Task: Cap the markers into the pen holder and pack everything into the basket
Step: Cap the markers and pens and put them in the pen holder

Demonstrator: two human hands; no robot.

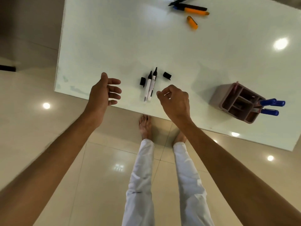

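Two uncapped white markers with black tips lie side by side near the front edge of the white table. One black cap lies just left of them, another black cap to their right. My left hand hovers left of the markers, fingers spread and holding nothing. My right hand hovers just right of the markers, fingers loosely curled and holding nothing. A pink pen holder at the right holds three blue-capped markers.
At the far side lie an orange highlighter, a loose orange cap, and dark and blue pens. The table's front edge runs just before my bare feet on the tiled floor. No basket is in view.
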